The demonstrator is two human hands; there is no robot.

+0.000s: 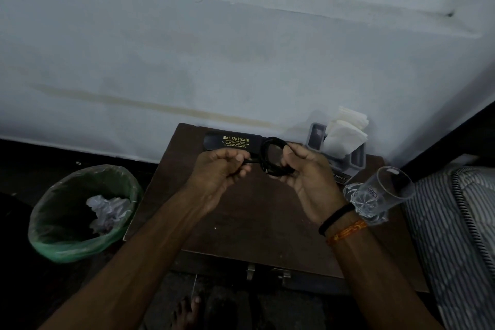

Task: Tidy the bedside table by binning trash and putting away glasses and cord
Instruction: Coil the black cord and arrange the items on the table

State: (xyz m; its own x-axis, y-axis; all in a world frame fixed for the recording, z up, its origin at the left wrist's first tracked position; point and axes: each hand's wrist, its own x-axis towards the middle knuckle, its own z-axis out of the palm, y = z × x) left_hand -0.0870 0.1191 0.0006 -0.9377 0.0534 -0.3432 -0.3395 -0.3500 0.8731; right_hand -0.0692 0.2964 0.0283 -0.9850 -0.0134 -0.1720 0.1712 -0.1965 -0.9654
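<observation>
Seen from the head camera, looking down, a person is standing over a dark wooden bedside surface set against a pale wall. Both hands are working above the surface, probably winding the black cord into a compact coil so it can be put away. The right hand is curling its fingers round the right side of the coil, gripping it and keeping the loops together. The left hand, just left of the coil, is closing its fingers and thumb on what appears to be the cord's loose end, though the dim light is making that hard to confirm. Behind the coil, toward the wall, a black glasses case with gold lettering is lying closed, so the glasses seem already stowed. To the right of the coil, a holder with white tissues is standing at the surface's back corner, and a clear drinking glass is standing nearer the bed. Well left of the coil, on the floor, a green-lined bin is holding crumpled trash.
</observation>
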